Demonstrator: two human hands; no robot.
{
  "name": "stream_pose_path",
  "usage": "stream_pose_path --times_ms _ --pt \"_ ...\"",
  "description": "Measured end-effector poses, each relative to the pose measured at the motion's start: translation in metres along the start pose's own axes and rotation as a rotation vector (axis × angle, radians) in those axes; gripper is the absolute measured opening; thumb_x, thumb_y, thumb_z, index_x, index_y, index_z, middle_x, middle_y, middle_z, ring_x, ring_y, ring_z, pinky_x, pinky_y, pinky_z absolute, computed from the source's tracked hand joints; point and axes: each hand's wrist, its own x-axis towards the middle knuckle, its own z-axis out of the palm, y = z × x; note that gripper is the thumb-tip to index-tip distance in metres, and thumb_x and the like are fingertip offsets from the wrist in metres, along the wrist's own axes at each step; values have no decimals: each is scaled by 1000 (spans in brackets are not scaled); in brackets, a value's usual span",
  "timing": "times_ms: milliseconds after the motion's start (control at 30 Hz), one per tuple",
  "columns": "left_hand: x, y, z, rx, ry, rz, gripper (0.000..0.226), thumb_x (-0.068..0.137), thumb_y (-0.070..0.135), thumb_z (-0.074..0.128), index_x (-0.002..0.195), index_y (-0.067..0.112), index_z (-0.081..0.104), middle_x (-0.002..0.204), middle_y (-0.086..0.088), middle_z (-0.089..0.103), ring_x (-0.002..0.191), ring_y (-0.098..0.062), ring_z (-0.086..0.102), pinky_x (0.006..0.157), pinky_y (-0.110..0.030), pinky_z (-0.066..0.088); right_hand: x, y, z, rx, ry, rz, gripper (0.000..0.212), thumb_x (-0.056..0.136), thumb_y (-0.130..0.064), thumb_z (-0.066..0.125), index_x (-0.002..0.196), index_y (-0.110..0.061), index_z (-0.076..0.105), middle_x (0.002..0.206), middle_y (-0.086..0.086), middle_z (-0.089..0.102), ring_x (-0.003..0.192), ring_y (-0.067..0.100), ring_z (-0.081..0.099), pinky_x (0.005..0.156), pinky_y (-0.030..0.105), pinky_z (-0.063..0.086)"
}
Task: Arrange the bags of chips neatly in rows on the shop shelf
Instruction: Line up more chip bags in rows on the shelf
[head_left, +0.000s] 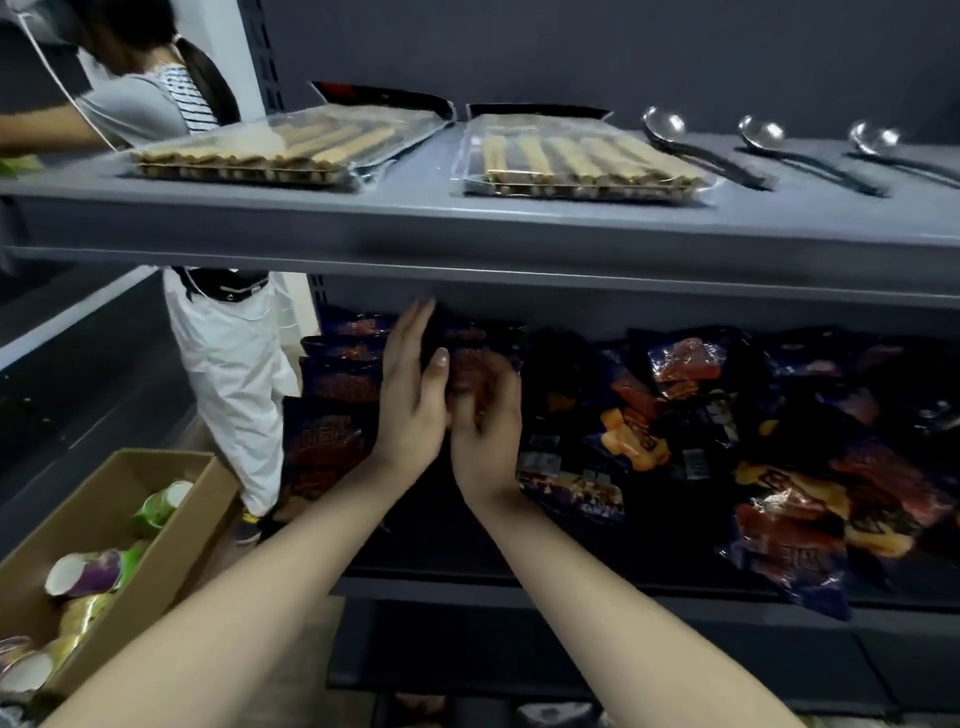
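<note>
Pinching a chip bag (480, 340) at 12 o'clock on the shelf (519, 584), the right hand (485, 421) should seat it upright against the standing row (337, 366) at 9 o'clock (edges flush), while the flat left hand (410, 384) steadies it.

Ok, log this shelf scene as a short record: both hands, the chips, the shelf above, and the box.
left hand: fingers straight, flat against the held bag
right hand: fingers curled on the held bag
standing row: bags upright at the shelf's left end
loose heap: bags jumbled to the right
upper shelf: stick packs, three ladles
cardboard box: lower left, holds cups
</note>
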Motion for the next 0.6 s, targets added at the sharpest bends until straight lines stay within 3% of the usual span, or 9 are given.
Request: stream_pose_path --times_ms 100,200,300,367,433,500,600 --pt "-5 12 38 -35 -40 21 63 87 69 23 136 28 29 146 5 28 140 -14 23 115 -27 17 20 0 -41 -5 62 -74 38 90 -17 45 127 -14 44 126 6 49 118 15 48 101 22 39" --pt "-8 23 73 -93 -84 -33 61 88 59 31 137 25 29 146 5 29 140 -15 25 114 -28 20 43 6 -82 -72 130 -105 37 90 -16 46 125 -4 45 121 5 47 113 12 47 99 17 36" --pt "-13 34 107 -155 -81 -231 66 85 49 45 142 20 30 145 5 34 134 -8 32 108 -20 25 60 17 -122 -200 112 -110 40 85 -10 49 124 1 45 124 13 46 113 8 42 99 9 32" --pt "-20 38 128 -99 -102 -356 63 89 29 56 144 16 28 139 3 40 124 -5 37 97 -12 28 64 29 -143 -310 26 -21 48 84 -16 50 129 -2 42 134 17 41 124 21 40 106 26 35" --pt "-28 36 147 -37 -128 -470 65 88 18 59 144 15 26 137 -4 46 122 -14 44 91 -14 32 62 42 -162 -441 -72 88 56 84 -24 51 136 -8 38 142 16 34 133 32 31 110 45 31" --pt "-32 33 157 -14 -133 -591 67 87 22 61 144 18 27 135 -8 49 121 -23 48 90 -21 36 58 54 -177 -509 -186 180 60 86 -28 52 141 -13 33 147 14 28 138 33 23 112 49 26" --pt "-32 33 161 3 -148 -650 62 85 29 65 140 22 36 130 -5 53 120 -23 50 90 -25 39 50 62 -191 -405 -374 318 65 91 -31 51 148 -19 21 153 11 16 141 32 17 114 46 25"
